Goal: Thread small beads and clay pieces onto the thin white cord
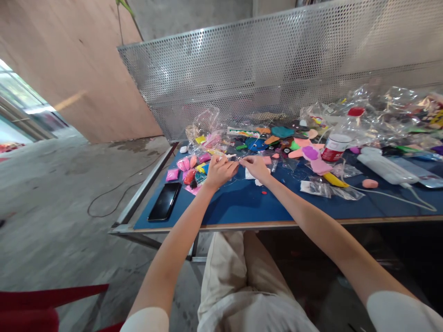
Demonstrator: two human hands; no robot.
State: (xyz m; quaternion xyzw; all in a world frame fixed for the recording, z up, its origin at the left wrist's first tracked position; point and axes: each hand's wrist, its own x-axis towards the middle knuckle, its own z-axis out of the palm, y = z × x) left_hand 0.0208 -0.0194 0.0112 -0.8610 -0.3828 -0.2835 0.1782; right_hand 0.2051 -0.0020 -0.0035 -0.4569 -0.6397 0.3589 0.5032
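Over the blue tabletop (238,210) my left hand (220,171) has its fingers closed, with a small whitish bit showing at the fingertips. My right hand (256,168) pinches close beside it, thumb and fingertips together. What lies between the fingers is too small to name; fine clear strands seem to run near them. Left of my left hand are several small packets of coloured clay, among them a pink packet (172,174) and a red lump (189,176). A white paper piece (249,174) lies under my right hand, and a small red bit (264,192) is nearer the front edge.
A black phone (164,201) lies at the left. Behind my hands is a blue toy figure (256,145). To the right are a red-and-white tub (335,146), a pink and purple shape (314,159), a white device with a cable (386,167) and crumpled clear bags. A perforated metal panel (221,69) stands behind.
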